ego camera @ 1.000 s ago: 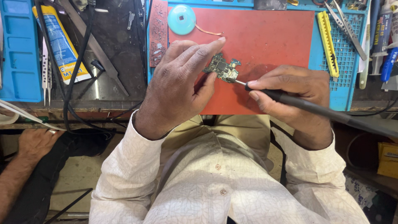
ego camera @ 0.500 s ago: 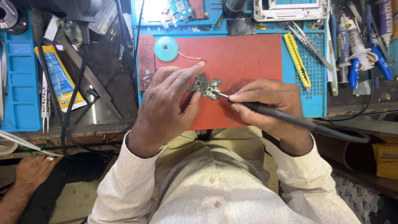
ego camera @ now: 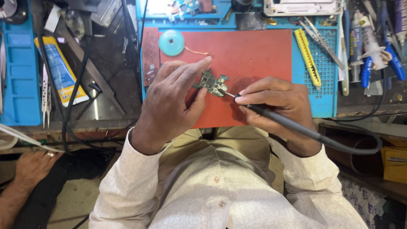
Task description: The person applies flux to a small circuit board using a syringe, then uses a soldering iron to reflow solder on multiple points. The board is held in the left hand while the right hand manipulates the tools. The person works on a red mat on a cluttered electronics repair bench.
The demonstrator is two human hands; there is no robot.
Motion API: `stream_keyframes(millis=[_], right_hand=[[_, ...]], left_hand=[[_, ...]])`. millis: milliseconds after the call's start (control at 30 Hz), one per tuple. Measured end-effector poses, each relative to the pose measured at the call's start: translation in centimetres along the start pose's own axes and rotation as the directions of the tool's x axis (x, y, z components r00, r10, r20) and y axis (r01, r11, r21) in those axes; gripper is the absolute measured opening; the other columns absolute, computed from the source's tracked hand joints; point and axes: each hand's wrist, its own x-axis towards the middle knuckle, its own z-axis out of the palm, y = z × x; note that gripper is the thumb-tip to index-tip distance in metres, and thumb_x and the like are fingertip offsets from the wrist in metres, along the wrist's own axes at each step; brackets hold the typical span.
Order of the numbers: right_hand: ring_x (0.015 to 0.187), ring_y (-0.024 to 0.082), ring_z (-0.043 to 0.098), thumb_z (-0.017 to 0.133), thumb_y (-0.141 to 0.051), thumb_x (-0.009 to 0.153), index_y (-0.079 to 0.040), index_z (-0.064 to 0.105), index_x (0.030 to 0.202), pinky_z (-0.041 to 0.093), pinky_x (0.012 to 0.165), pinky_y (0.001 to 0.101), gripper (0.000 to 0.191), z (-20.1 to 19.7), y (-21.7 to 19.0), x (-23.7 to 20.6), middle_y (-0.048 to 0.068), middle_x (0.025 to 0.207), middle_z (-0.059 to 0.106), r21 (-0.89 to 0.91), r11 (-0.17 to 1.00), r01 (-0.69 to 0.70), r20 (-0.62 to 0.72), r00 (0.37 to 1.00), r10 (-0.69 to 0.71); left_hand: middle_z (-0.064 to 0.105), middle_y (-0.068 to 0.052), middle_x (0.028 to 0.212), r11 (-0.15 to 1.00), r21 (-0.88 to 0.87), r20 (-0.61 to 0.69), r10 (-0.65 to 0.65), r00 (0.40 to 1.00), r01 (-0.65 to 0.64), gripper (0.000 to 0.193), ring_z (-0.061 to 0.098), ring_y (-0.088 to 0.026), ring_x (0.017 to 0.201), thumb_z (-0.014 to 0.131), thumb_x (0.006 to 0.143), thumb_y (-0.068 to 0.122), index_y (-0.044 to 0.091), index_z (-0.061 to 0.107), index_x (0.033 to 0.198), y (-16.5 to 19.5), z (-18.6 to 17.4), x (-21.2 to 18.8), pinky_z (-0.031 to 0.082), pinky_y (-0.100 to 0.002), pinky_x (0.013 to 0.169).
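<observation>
A small green circuit board (ego camera: 212, 82) lies on a red work mat (ego camera: 250, 51). My left hand (ego camera: 171, 99) pins the board down with its fingertips on the board's left part. My right hand (ego camera: 277, 99) grips a dark soldering iron (ego camera: 288, 124) like a pen, its metal tip touching the board's right edge. The iron's grey cable (ego camera: 352, 146) runs off to the right past my wrist.
A teal round spool (ego camera: 171, 42) with thin wire sits at the mat's top left. A yellow cutter (ego camera: 307, 57), tweezers (ego camera: 322, 42) and glue bottles (ego camera: 364, 38) lie right. A blue tray (ego camera: 19, 80) and black cables (ego camera: 70, 106) are left. Another person's foot (ego camera: 32, 167) shows lower left.
The view has shifted so the mat and hands sit lower in frame. Both hands keep the same hold, the iron tip staying at the board.
</observation>
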Motion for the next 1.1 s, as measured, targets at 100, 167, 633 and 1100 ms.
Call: stream_keyframes(millis=[100, 167, 633, 1100], right_hand=[[0.096, 0.018, 0.073, 0.081, -0.002, 0.078, -0.007, 0.077, 0.109, 0.058, 0.079, 0.0269, 0.032, -0.03, 0.45, 0.15, 0.008, 0.109, 0.074, -0.020, 0.997, 0.074, 0.021, 0.997, -0.073], [0.099, 0.019, 0.073, 0.081, -0.002, 0.078, -0.007, 0.077, 0.109, 0.058, 0.085, 0.0284, 0.032, 0.05, 0.55, 0.19, 0.009, 0.110, 0.074, -0.019, 0.995, 0.103, 0.021, 0.995, -0.102], [0.096, 0.020, 0.074, 0.084, -0.002, 0.081, -0.006, 0.079, 0.103, 0.058, 0.083, 0.0294, 0.024, 0.34, 0.07, -0.01, 0.008, 0.107, 0.076, -0.046, 0.999, 0.003, -0.023, 1.000, -0.004], [0.099, 0.019, 0.074, 0.080, 0.000, 0.083, -0.006, 0.078, 0.108, 0.059, 0.085, 0.0287, 0.025, 0.04, -0.04, -0.05, 0.010, 0.110, 0.076, -0.037, 0.999, 0.008, 0.008, 1.000, -0.008]], left_hand=[[0.068, -0.012, 0.120, 0.999, 0.019, -0.046, 0.036, 0.998, -0.036, 0.054, 0.061, -0.031, 0.117, 0.072, 0.093, 0.008, 0.004, 0.056, 0.144, -0.14, 0.05, -0.15, 0.049, -0.042, 0.105], [0.068, -0.012, 0.119, 1.000, 0.010, -0.046, 0.026, 0.999, -0.025, 0.054, 0.061, -0.031, 0.118, 0.073, 0.093, 0.008, 0.004, 0.056, 0.144, -0.22, 0.09, -0.23, 0.050, -0.042, 0.105], [0.067, -0.011, 0.113, 1.000, -0.001, -0.033, 0.019, 0.999, -0.019, 0.054, 0.061, -0.030, 0.116, 0.073, 0.092, 0.006, 0.004, 0.056, 0.144, -0.28, 0.03, -0.28, 0.051, -0.042, 0.104], [0.068, -0.011, 0.114, 1.000, -0.009, -0.023, 0.008, 1.000, -0.008, 0.055, 0.061, -0.031, 0.115, 0.073, 0.093, 0.007, 0.003, 0.055, 0.145, -0.27, 0.08, -0.19, 0.050, -0.042, 0.103]])
